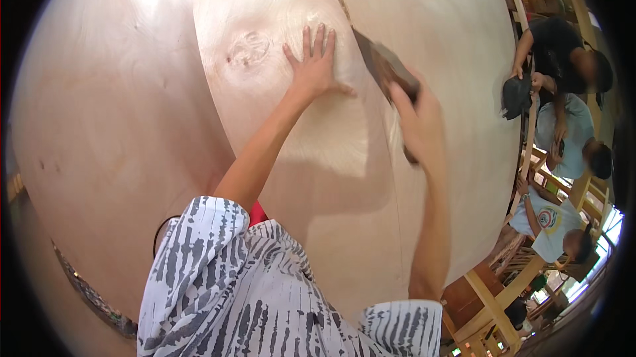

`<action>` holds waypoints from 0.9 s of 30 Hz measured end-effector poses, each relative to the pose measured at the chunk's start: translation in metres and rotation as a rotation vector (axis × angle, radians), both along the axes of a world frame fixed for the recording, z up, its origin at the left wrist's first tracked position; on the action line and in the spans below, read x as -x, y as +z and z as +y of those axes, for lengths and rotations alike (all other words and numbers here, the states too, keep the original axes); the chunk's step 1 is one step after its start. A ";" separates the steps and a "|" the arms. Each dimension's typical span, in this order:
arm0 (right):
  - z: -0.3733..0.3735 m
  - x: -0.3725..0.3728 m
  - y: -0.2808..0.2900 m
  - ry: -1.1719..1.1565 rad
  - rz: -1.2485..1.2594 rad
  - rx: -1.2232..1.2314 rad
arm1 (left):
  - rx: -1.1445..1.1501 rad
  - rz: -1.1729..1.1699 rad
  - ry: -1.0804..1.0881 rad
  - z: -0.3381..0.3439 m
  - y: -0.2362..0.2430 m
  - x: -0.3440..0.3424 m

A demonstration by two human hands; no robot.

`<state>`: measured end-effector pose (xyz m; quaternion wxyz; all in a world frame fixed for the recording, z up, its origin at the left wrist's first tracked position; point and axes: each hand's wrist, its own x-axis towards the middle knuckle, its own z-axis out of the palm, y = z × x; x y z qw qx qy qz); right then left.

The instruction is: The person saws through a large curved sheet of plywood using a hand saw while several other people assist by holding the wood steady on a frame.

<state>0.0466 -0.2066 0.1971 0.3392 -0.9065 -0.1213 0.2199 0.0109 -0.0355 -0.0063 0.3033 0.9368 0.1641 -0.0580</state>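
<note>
Pale plywood sheets point(265, 112) spread out in front of me, the middle one with a knot in its grain. My left hand point(315, 75) rests palm down on this middle sheet, fingers spread, just right of the knot. Held in my right hand point(421, 121) is a dark, long wooden tool that looks like a hand plane point(381, 62). It lies along the seam between the middle sheet and the right-hand sheet point(464, 125). My fingers hide part of its body, and the right hand is slightly blurred.
Another plywood sheet point(112, 112) extends on the left, beside the middle sheet's curved-looking edge. Along the right, several people are near the wood; one in a dark shirt point(560, 45) holds a black cap-like item point(517, 96). Wooden framing point(493, 304) stands at lower right.
</note>
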 end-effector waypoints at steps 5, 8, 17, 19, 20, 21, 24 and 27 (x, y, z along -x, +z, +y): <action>-0.108 0.105 0.219 -0.236 0.173 0.168 | 0.011 0.046 0.025 0.001 0.013 0.002; -0.096 0.123 0.267 -0.328 0.254 0.239 | 0.021 0.062 -0.012 -0.011 0.016 0.002; -0.001 -0.014 -0.041 0.026 -0.123 0.122 | 0.044 0.072 -0.121 -0.037 0.025 -0.003; -0.001 0.002 -0.015 0.024 -0.094 0.050 | 0.016 0.085 -0.107 -0.025 0.011 0.008; -0.007 0.013 0.014 0.036 -0.076 0.000 | 0.010 0.085 -0.080 -0.018 0.010 0.010; -0.022 0.029 0.044 -0.009 0.053 0.007 | -0.009 0.080 -0.063 -0.008 0.002 0.009; -0.085 0.085 0.167 -0.100 0.086 0.120 | -0.052 0.055 -0.029 0.007 0.010 0.020; -0.117 0.131 0.259 -0.251 0.132 0.135 | 0.007 0.039 -0.046 -0.019 0.017 0.009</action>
